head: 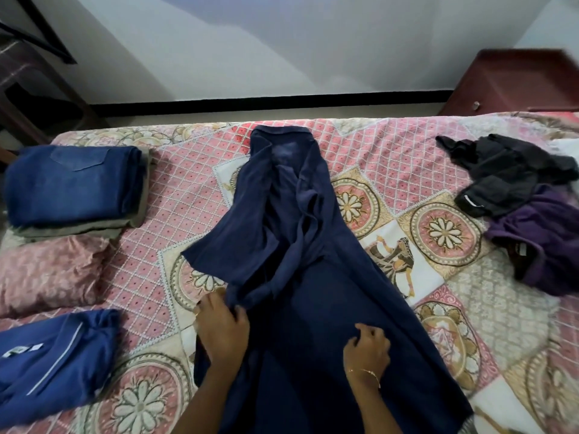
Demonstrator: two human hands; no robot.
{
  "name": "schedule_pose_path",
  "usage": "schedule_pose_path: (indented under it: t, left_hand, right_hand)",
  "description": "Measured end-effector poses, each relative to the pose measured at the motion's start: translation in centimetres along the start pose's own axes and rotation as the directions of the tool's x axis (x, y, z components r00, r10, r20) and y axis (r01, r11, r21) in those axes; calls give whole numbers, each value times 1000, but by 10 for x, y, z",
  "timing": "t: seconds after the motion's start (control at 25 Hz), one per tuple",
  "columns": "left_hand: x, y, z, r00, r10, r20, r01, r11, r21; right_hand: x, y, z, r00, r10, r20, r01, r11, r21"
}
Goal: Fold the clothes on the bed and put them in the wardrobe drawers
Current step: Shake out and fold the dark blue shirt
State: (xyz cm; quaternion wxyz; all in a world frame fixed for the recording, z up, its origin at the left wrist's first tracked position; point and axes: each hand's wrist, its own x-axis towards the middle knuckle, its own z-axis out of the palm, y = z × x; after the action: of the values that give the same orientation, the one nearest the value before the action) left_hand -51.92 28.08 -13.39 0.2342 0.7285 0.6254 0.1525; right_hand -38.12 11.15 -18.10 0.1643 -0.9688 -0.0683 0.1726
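Along the bed's [391, 145] left edge lie folded jeans [73, 186] on a grey garment, a pink pillow [47, 274], and a folded blue garment [53, 358] at the near left. In the middle, a long navy garment [300, 277] runs from the far edge to the near edge; the left hand's [221, 330] grip pinches its folded-in sleeve, while the right hand [366, 349] rests on its skirt with fingers curled into the cloth. Near the right edge lie crumpled black [507, 173] and purple clothes [545, 239].

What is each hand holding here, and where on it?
Left hand pinches the navy garment at its left edge fold. Right hand rests curled on its lower middle; grip unclear.
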Motion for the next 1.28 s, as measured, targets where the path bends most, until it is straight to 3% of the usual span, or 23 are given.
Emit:
schedule_pose_path:
  t: [0.04, 0.08, 0.16, 0.24, 0.36, 0.52, 0.64, 0.72, 0.88, 0.96, 1.04, 1.12, 1.2, 1.28]
  left_hand:
    - [-4, 17, 12, 982, 138, 129, -121, 984, -130]
    - [-7, 33, 23, 934, 226, 277, -157, 955, -252]
    - [-10, 70, 52, 805, 212, 555, 33, 916, -399]
    - [-11, 104, 87, 707, 77, 703, 321, 851, -415]
    - [-14, 141, 124, 623, -77, 778, 586, 706, -399]
    - [-15, 158, 140, 553, -81, 829, 746, 491, -450]
    - [-22, 164, 142, 596, -109, 796, 770, 358, -528]
    - [-25, 163, 142, 689, -131, 713, 688, 429, -585]
    - [-15, 167, 129, 891, -49, 452, 347, 715, -607]
    - [0, 167, 119, 930, -12, 367, 220, 819, -530]
    - [11, 163, 113, 942, 71, 329, 105, 867, -488]
    - [14, 151, 111, 925, 126, 359, 72, 869, -489]
    - [16, 132, 104, 857, 256, 447, -59, 911, -409]
    - [28, 113, 101, 742, 419, 524, -364, 907, -211]
  right_hand:
    - [0, 16, -1, 997, -3, -78, 2, 1000, -15]
    - [-2, 27, 0, 991, -27, -131, 25, 1000, -15]
    - [-2, 45, 0, 990, -64, -128, 61, 998, -31]
    - [2, 58, -4, 994, -64, -83, 62, 998, -32]
    - [10, 75, -6, 999, 18, -30, -16, 998, 61]
    - [23, 79, -20, 986, 134, -102, -114, 976, 186]
    - [42, 84, -28, 912, 371, -174, -291, 885, 364]
    - [43, 83, -36, 885, 403, -233, -292, 871, 396]
    - [32, 92, -35, 890, 172, -423, -167, 985, 49]
    - [15, 92, -35, 888, 68, -455, -112, 991, -71]
    - [-11, 91, -31, 909, -85, -409, 21, 987, -158]
    - [-44, 90, -17, 944, -207, -256, 170, 973, -157]
    - [-77, 86, 0, 966, -254, -36, 249, 962, -107]
    - [-99, 77, 10, 966, -232, 115, 244, 964, -103]
